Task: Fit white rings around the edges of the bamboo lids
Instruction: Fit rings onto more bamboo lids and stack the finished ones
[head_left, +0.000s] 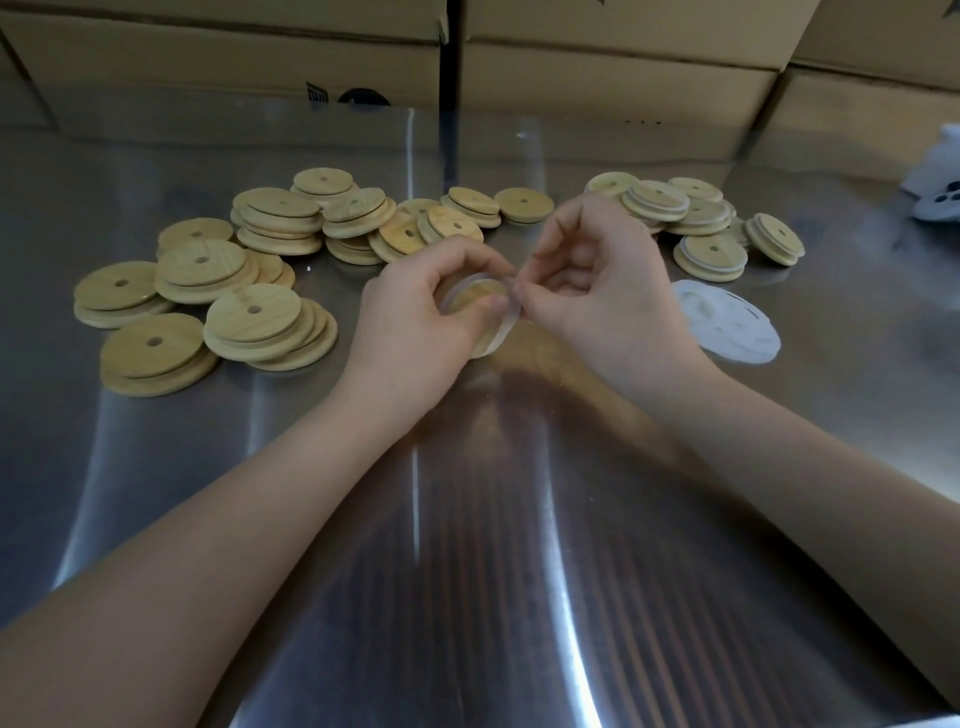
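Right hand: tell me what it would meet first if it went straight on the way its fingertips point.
The right hand points leftward, pinching the thin white ring; going on, it would likely press into the round bamboo lid that the left hand holds.

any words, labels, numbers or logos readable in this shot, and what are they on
None can be read.
Left cardboard box: dark printed marks at its lower edge, partly cut off and blurred, unreadable.
Right cardboard box: tiny dark specks, too small to read.
Held bamboo lid and its white ring: no print visible.
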